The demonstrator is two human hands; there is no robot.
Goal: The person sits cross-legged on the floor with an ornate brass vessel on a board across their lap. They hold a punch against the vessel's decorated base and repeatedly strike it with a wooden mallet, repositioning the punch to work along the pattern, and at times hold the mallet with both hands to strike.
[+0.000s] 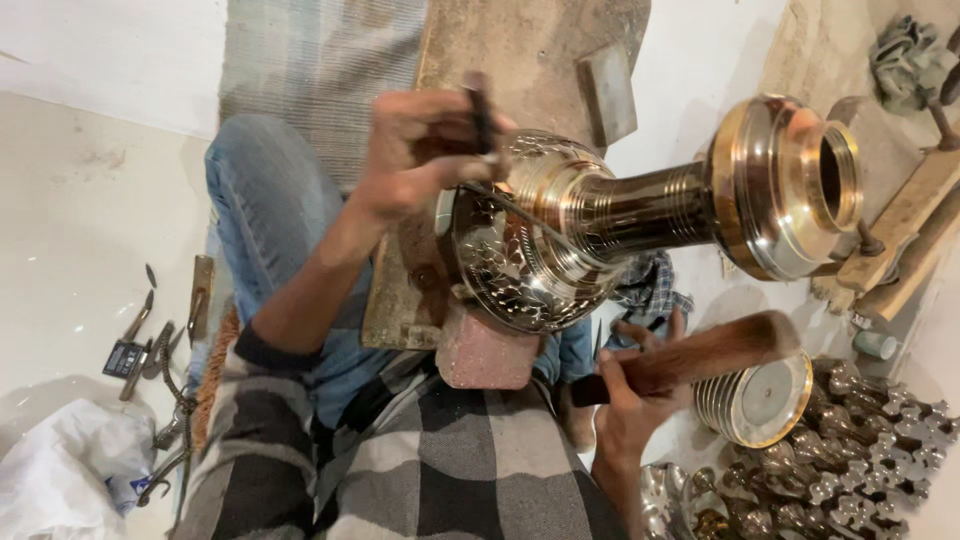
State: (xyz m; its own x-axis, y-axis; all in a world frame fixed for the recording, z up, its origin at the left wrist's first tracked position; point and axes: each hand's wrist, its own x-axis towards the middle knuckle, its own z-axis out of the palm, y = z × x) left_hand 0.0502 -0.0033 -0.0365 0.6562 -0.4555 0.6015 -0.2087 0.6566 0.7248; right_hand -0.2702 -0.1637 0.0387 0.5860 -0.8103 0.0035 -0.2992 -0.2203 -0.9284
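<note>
A shiny brass vessel (640, 205) with a round engraved body, a ribbed neck and a wide open mouth lies on its side across a wooden plank (520, 50) and a pinkish block (485, 355). My left hand (415, 150) is closed around a thin dark chisel (481, 110), whose tip is against the vessel's engraved body. My right hand (630, 400) grips a brown wooden mallet (715, 350), held below the vessel's neck and apart from it. My knee in blue jeans (265, 200) is beside the plank.
Several small metal tools (150, 345) lie on the pale floor at left, near a white plastic bag (60, 460). A ribbed brass piece (760, 400) and a pile of small brass parts (860, 450) sit at lower right. Wooden blocks (905, 215) and a crumpled cloth (905, 55) are at upper right.
</note>
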